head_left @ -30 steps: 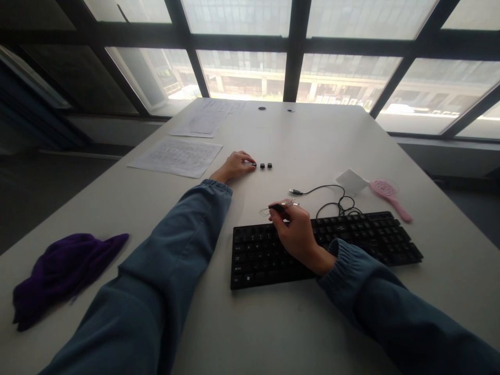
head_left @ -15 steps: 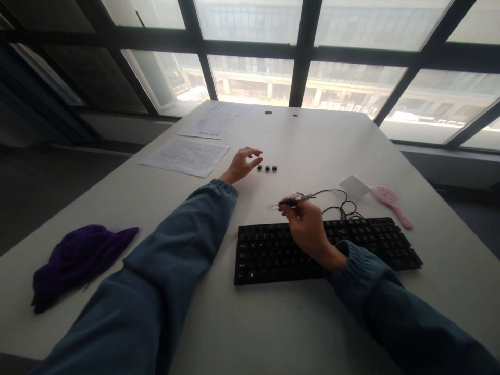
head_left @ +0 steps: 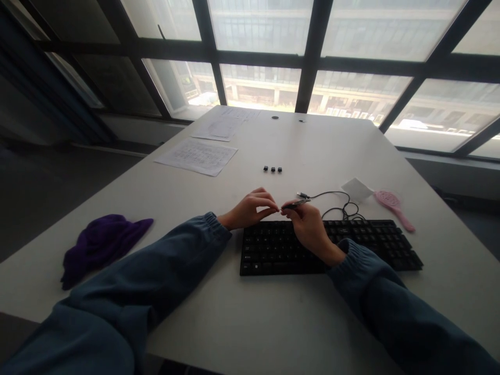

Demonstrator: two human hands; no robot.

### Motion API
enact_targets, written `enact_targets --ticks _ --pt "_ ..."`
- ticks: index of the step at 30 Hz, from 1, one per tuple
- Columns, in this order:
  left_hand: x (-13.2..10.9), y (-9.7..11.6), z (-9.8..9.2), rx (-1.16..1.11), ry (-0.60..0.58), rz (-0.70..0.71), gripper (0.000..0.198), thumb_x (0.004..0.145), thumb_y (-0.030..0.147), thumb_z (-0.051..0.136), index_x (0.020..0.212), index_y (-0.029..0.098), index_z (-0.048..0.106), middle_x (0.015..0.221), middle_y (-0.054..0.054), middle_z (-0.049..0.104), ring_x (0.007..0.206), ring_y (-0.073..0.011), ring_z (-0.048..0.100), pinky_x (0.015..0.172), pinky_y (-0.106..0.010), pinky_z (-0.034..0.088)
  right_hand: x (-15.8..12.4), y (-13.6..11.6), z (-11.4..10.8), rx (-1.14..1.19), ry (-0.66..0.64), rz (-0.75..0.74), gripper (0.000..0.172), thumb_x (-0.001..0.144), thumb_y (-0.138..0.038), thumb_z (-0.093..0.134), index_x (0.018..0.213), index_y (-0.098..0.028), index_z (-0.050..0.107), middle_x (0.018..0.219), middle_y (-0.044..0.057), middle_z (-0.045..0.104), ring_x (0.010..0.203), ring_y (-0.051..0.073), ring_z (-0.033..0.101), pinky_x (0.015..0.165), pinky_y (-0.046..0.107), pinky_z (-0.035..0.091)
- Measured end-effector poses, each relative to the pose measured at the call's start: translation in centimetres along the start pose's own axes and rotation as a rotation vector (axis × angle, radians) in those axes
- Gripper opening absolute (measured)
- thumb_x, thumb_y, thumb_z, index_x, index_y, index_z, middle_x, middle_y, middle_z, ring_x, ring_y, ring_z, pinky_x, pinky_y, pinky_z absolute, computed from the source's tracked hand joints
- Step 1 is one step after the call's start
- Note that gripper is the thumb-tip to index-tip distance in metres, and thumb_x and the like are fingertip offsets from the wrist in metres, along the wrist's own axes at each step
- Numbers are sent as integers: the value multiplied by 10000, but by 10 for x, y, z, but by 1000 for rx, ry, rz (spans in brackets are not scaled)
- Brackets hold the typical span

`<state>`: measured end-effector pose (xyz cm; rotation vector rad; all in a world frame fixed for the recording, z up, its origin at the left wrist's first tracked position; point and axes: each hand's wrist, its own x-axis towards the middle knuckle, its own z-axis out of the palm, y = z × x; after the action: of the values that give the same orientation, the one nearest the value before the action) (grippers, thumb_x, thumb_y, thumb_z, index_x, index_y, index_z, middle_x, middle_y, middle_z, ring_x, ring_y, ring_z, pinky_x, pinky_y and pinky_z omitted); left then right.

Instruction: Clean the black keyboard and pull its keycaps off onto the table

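Observation:
My right hand is closed around the dark handle of a keycap puller, above the black keyboard. The tool's metal end points up and to the right. At its other end, my left hand pinches with thumb and fingertips. The thin wire loops are hidden there or too fine to make out. Both hands meet over the keyboard's back left part. Three small black keycaps sit in a row on the white table, beyond my hands.
Behind the keyboard lies its coiled cable with a USB plug. A white card and a pink hairbrush are at the right. Written sheets lie at the back left, a purple cloth at the left.
My left hand has come back from beside the keycaps to the puller's wire end, and its fingers have closed. My right hand still holds the puller in nearly the same place. The view has shifted slightly.

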<state>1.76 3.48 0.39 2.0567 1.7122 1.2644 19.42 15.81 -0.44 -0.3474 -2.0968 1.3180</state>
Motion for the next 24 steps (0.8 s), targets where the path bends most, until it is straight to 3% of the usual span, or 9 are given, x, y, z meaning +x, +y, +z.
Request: enact_targets --ticks 12,18,24 --pt "-3 -6 2 -140 -60 -50 214 939 420 630 926 252 760 911 -90 729 956 -233 617 896 -436 520 -2 -5 -3 23 -82 -60 162 939 -215 534 952 -195 694 841 32 691 773 178 644 750 328 532" --pt "-1 -2 1 -90 -81 -14 196 943 387 622 880 257 754 880 -82 720 926 -224 599 881 -406 523 -2 -9 -2 -30 -120 -162 161 933 -152 506 870 -202 646 949 51 660 829 178 605 772 328 514" --pt "1 -1 -4 -100 -179 -21 201 929 399 636 851 264 763 890 -84 740 920 -233 615 915 -428 523 -3 -10 -2 -70 -161 -192 168 931 -133 511 813 -206 605 956 54 644 893 194 602 830 347 500"
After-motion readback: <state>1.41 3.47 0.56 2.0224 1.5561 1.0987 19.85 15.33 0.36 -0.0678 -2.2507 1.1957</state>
